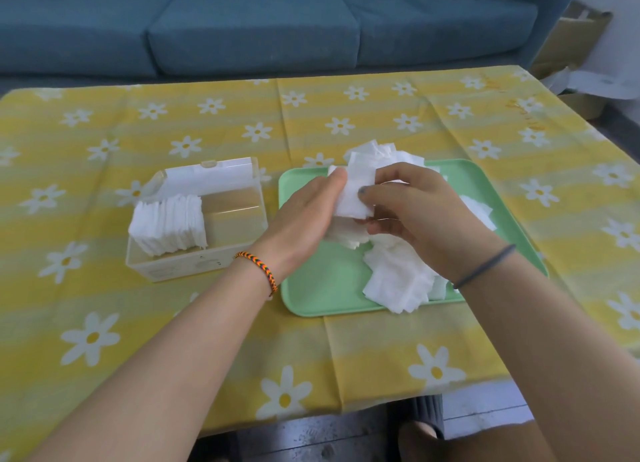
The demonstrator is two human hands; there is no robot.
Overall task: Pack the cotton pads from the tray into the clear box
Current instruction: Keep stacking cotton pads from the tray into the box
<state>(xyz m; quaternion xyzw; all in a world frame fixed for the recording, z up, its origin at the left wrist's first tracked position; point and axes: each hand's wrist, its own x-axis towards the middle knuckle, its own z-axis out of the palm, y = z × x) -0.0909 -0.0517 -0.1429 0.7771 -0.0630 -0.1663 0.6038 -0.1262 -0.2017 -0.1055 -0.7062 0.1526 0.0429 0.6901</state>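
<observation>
A green tray [325,288] lies right of centre on the table, heaped with loose white cotton pads [398,278]. Above the tray both hands grip one small stack of pads [356,194]: my left hand [308,215] holds its left side, and my right hand [415,212] pinches its right side with thumb and fingers. The clear box [239,226] stands left of the tray with its lid tipped open at the back. A row of upright pads [168,226] fills the box's left half, while its right half holds nothing.
A yellow tablecloth with white daisies [138,323] covers the table. A blue sofa [242,28] runs along the far side. Cardboard boxes [571,38] stand at the far right on the floor.
</observation>
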